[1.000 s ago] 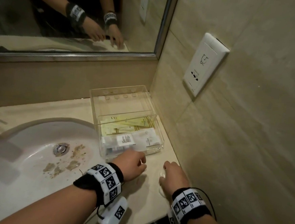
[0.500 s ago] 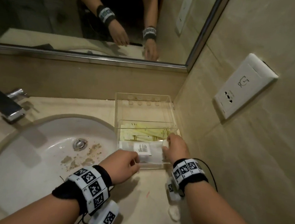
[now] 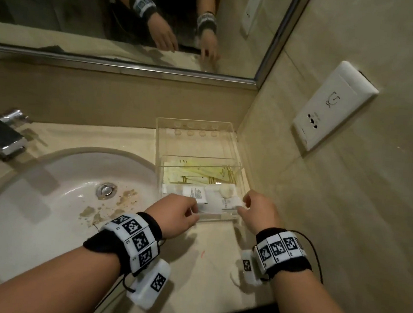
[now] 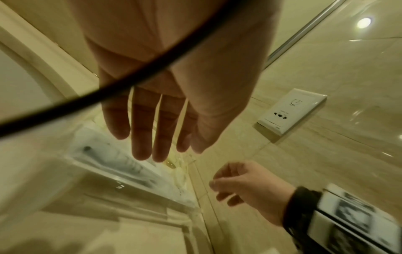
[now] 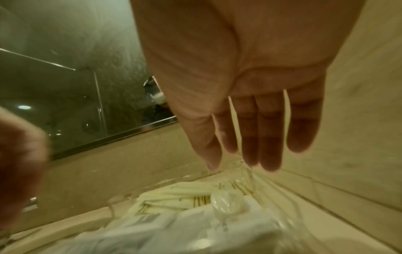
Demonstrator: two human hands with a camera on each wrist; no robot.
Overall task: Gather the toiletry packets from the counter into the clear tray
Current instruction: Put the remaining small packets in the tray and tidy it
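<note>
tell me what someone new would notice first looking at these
First come the two bare hands, left hand and right hand, both open at the near end of the clear plastic tray, which sits on the beige counter in the corner by the tiled wall. Inside it lie white toiletry packets in front of yellow toiletry packets. Left of the tray, the white oval sink with brown stains near its drain also draws the eye.

The clear tray (image 3: 196, 140) sits center-right of the head view, tucked in the counter's corner by the wall. Its near half holds yellow packets (image 3: 199, 174) lying flat, with white packets (image 3: 197, 195) piled at the front edge.
</note>
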